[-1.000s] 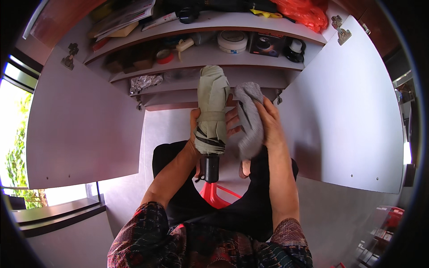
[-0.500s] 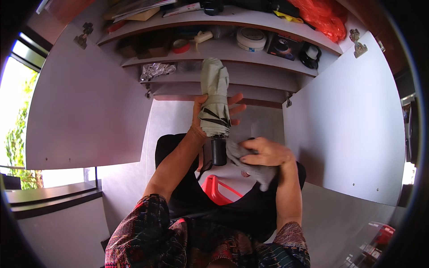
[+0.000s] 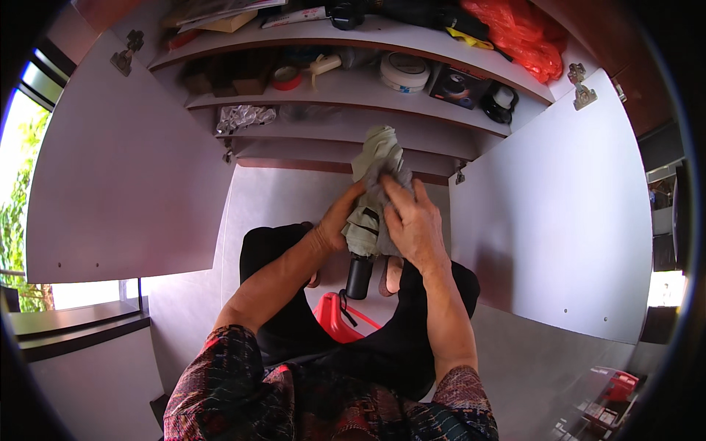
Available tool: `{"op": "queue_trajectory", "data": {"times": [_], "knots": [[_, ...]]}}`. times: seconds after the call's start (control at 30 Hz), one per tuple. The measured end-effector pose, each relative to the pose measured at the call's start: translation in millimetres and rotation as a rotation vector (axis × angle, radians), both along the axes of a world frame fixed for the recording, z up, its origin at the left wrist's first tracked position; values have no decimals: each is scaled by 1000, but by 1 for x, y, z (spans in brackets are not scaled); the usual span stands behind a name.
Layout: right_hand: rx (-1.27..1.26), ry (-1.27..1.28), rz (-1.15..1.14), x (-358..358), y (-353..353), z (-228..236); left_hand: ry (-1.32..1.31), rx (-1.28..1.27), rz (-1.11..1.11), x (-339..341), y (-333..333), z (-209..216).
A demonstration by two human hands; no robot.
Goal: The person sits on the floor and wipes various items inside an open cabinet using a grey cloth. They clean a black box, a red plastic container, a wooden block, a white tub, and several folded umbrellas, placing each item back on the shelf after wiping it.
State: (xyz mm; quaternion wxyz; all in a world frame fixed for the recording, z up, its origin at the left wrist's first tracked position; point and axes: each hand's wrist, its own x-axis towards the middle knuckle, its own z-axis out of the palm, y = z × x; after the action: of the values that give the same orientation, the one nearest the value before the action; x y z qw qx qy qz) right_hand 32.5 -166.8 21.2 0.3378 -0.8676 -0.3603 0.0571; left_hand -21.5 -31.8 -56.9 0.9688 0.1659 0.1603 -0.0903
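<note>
A folded, pale grey-green umbrella (image 3: 362,234) with a black handle (image 3: 359,277) is held upright before me, its canopy end pointing toward the cabinet. My left hand (image 3: 340,218) grips it from the left side; its far fingers are hidden behind the canopy. On the right, my right hand (image 3: 418,224) presses a crumpled grey cloth (image 3: 388,241) against the canopy, covering part of its middle. A black wrist strap (image 3: 346,309) dangles by the handle.
An open cabinet faces me, with white doors (image 3: 129,169) (image 3: 551,213) swung out on both sides. Its shelves (image 3: 346,95) carry red tape (image 3: 287,77), a round white tub (image 3: 404,71), a dark box (image 3: 460,86) and an orange-red plastic bag (image 3: 515,37). Below me is a red stool (image 3: 334,317).
My right hand has brought the grey cloth up from beside the handle onto the canopy. The umbrella has moved slightly lower in view, still in my left hand.
</note>
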Motion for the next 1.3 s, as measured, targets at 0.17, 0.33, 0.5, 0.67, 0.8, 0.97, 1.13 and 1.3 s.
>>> {"op": "queue_trajectory", "data": {"times": [0.17, 0.33, 0.5, 0.67, 0.8, 0.97, 1.13, 1.3], "knots": [[-239, 283, 554, -3, -13, 18, 58, 523, -44, 3, 12, -15], [342, 218, 129, 28, -21, 14, -62, 653, -95, -9, -8, -7], [-6, -46, 43, 20, -16, -22, 62, 546, -67, -4, -10, -5], [-3, 253, 299, 18, -30, -27, 133, 354, 118, 4, -5, -6], [-67, 492, 344, 39, -77, -19, 128, 376, 189, 15, -9, -14], [-33, 645, 136, 35, -99, -27, 183, 171, 226, 26, -10, -24], [-326, 470, 218, 18, -83, -36, 165, 338, 460, 43, -14, -39], [-281, 552, 120, 13, -76, -63, 295, 216, 280, 41, -21, -23]]}}
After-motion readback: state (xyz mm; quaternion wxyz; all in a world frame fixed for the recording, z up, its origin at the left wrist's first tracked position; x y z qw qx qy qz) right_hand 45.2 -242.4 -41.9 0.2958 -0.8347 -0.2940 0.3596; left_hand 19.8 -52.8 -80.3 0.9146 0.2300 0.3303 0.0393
